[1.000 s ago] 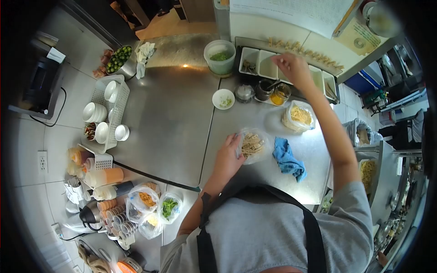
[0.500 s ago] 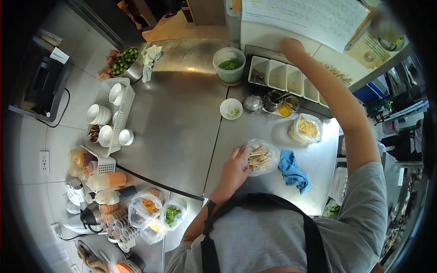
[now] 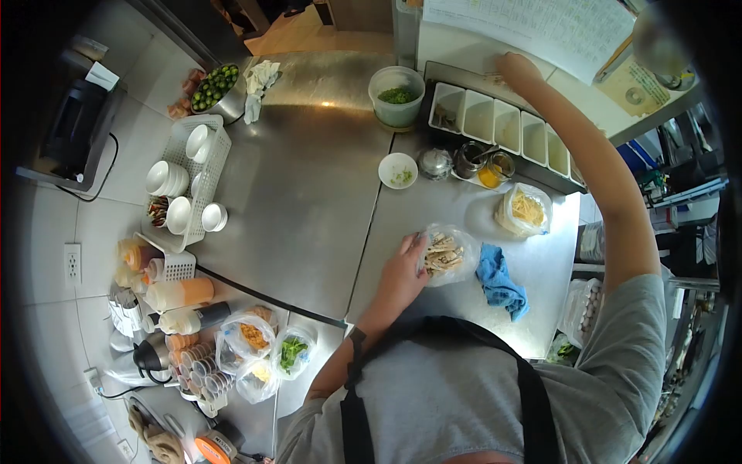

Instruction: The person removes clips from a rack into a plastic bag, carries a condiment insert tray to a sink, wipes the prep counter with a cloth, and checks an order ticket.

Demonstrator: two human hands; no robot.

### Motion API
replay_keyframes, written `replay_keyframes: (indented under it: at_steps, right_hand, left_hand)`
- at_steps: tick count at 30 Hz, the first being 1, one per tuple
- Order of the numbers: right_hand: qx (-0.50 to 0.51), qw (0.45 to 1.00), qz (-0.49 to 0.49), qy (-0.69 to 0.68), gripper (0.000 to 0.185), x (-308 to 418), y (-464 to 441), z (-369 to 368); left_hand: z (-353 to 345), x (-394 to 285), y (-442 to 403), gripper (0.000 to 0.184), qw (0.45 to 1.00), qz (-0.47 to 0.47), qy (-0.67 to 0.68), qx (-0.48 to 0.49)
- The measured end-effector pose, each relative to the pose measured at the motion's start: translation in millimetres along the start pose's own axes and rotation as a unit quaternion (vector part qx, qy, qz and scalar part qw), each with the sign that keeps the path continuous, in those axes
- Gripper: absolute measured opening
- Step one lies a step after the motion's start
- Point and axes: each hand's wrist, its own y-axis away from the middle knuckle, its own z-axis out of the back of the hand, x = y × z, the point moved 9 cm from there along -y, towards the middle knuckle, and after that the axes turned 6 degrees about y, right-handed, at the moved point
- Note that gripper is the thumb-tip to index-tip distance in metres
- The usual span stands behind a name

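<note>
My left hand grips the edge of a clear plastic bag on the steel counter. Pale, thin strips fill the bag; I cannot make out what food they are. My right hand reaches far forward to the pale ledge behind the white bins. Its fingers are curled down among small pale bits, and what they hold, if anything, is hidden. A blue cloth lies right of the bag, and a second bag of yellowish shreds stands beyond it.
A tub of chopped greens, a small white bowl and jars stand along the back. At left are a basket of white bowls, a pot of limes, bottles and bagged ingredients. Papers lie above the ledge.
The view has shifted slightly. My right hand has moved a little right along the ledge, and more of the white bins shows. My left hand still holds the bag.
</note>
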Motion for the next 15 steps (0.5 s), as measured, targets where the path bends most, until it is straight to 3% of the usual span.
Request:
replay_keyframes:
  at_steps: [3,9,12,15]
  right_hand:
    - [0.051,0.998,0.013,0.019,0.01,-4.1,8.3,-15.5]
    - [-0.061,0.997,0.03,-0.021,0.009,-11.3,-3.2,-10.9]
    - [0.007,0.998,0.056,0.022,0.008,7.7,-0.7,-5.6]
    - [-0.025,0.999,0.042,0.006,0.011,-4.6,-26.2,-9.9]
  left_hand:
    - [-0.6,-3.3,-0.8,0.061,1.0,0.013,-0.013,0.018]
    - [0.5,-15.5,1.9,0.059,0.999,-0.01,-0.036,0.005]
    - [-1.7,-13.6,5.0,0.06,0.998,-0.023,-0.057,-0.005]
    - [-4.6,-15.4,3.0,0.06,0.999,-0.013,-0.039,0.017]
